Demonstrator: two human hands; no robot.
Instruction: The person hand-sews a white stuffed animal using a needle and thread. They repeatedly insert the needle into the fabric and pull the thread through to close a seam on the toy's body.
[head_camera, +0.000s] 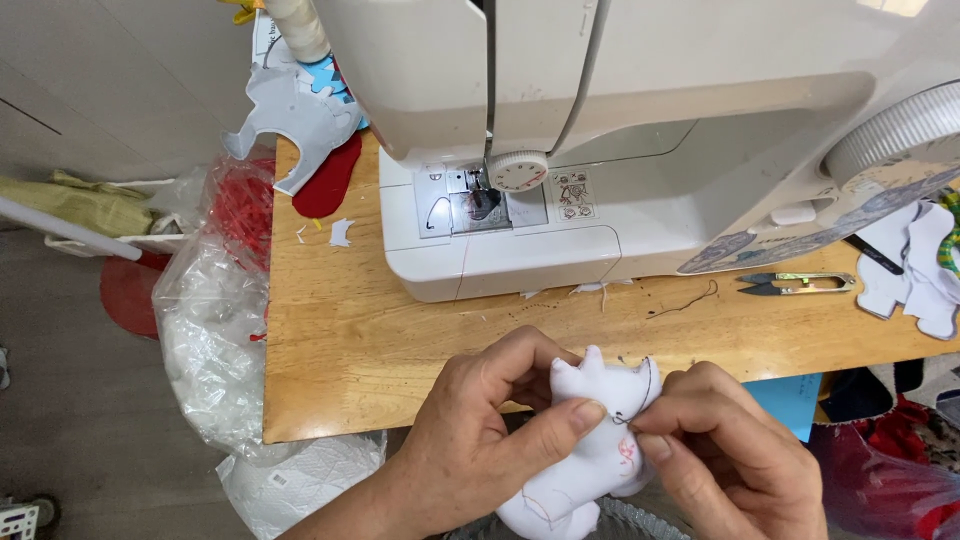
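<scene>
— Stuffed toy, was it? What did it look like?
— Small, white, soft cloth with pointed ears and dark stitching, held just in front of the wooden table.
— And the hands?
— The left hand was clamped around its body; the right hand had fingertips pinched together on a thread at its seam.
— Anything on the table?
— A smooth white sewing machine and metal thread snips.

White stuffed fabric toy, dark thread at seam, upright
</scene>
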